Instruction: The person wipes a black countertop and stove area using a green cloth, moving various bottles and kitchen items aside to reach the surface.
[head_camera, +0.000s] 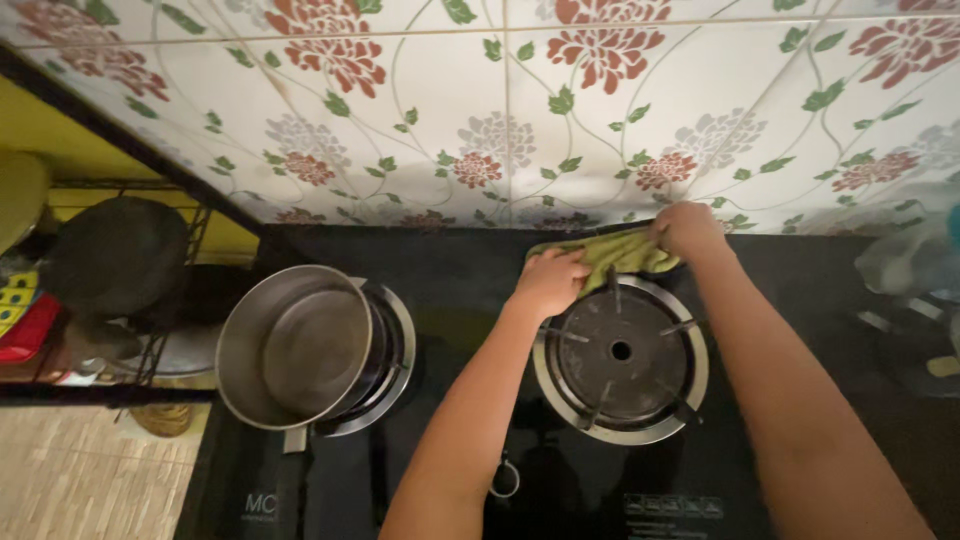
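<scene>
Both hands, left hand (548, 282) and right hand (686, 230), clenched on green cloth (618, 255), wiping behind burner (620, 352); next stroke needs downward pressure.

Two bare forearms, no sleeves anywhere down to the lower frame edge. No watch, ring or bracelet on left hand (549, 282) or right hand (687, 231). Fingers curled under, nails hidden.

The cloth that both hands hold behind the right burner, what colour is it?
The cloth is yellow-green, shown in the head view.
</scene>
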